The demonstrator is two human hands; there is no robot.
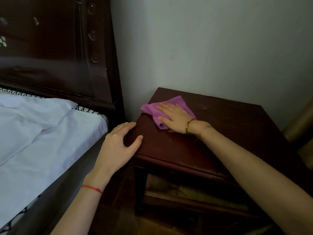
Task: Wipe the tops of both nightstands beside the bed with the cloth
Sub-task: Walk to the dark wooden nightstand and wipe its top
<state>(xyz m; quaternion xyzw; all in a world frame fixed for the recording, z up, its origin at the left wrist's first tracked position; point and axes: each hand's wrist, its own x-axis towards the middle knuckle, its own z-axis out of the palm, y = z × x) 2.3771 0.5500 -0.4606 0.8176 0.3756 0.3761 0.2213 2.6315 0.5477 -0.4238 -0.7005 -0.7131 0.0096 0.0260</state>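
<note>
On top of the dark wooden nightstand [211, 133], near its back left corner, lies 1 purple cloth [171, 106], crumpled, with 1 edge reaching the nightstand's left side. Its middle is hidden under the right hand [176, 118], which presses flat on it, fingers [163, 108] spread and extended, gripping nothing. At the front left corner rests the left hand [118, 145], fingers loosely open, thumb on the top. Only 1 nightstand is in view; its lower shelf is dim, contents hard to make out. Left of it stands 1 bed [39, 133] with a white sheet, cut off by the frame.
</note>
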